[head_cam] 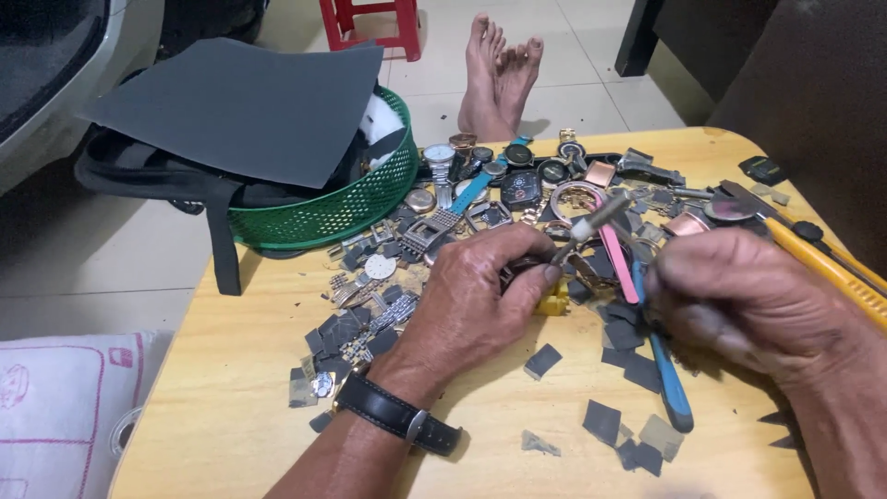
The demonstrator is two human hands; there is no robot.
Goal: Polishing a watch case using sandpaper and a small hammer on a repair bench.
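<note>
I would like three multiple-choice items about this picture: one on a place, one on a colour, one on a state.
1. Where does the green basket stand?
A. the table's far left corner
B. the floor
C. the table's right edge

2. What colour is the strap on the left wrist?
A. red
B. black
C. white

3. What is the left hand doing?
A. lying flat and open
B. curled around small parts
C. holding the basket

Answers: 1 A, it sits on the wooden table there; 2 B, the wrist strap is black; 3 B, its fingers close on a small piece.

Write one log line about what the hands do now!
left hand: pinching small watch part | right hand: holding thin metal tool | around: watches, straps on wooden table
</note>
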